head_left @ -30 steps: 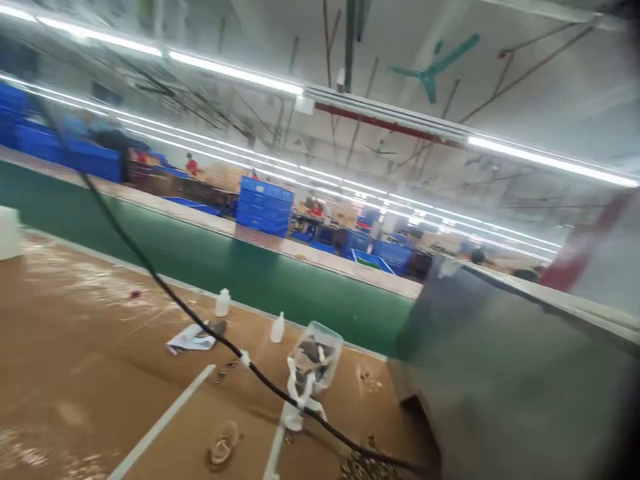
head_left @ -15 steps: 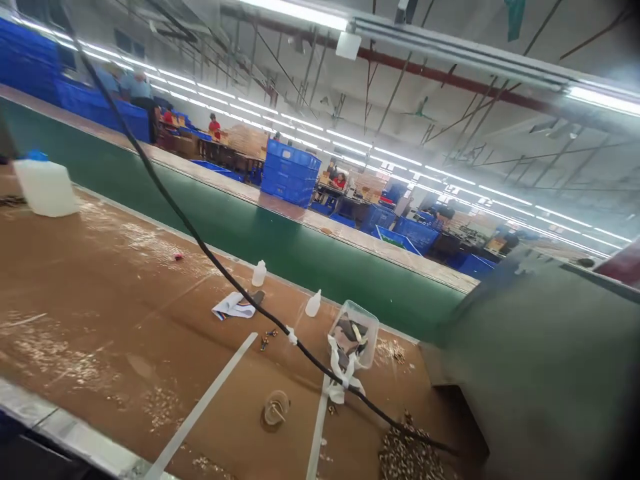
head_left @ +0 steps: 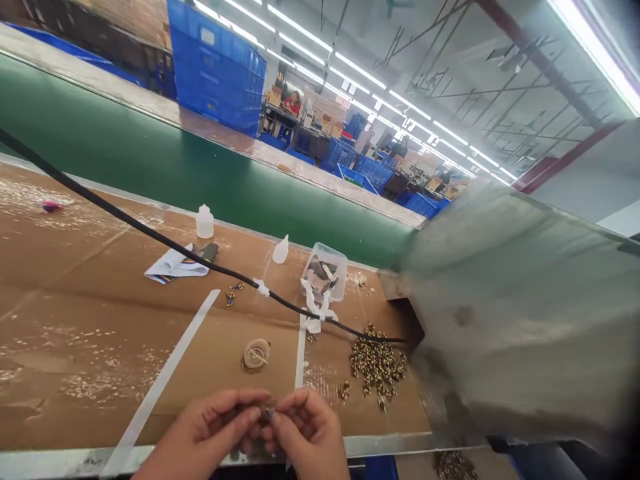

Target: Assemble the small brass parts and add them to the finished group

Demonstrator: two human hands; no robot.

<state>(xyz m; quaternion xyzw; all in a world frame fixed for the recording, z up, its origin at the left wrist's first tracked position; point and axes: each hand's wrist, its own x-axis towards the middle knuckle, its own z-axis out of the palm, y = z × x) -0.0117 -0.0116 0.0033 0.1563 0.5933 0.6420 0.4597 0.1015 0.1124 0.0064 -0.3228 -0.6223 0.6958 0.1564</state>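
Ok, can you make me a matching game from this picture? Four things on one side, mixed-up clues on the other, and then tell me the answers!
Things:
1. crate stack
2. round dish
3. pile of small parts
4. right hand

Clues:
a. heaped near the big grey panel
b. fingertips pinched at a tiny piece, close to the left hand
c. blue, standing beyond the green strip
d. sitting between two pale tape lines

Right pairs: 1-c, 2-d, 3-a, 4-b
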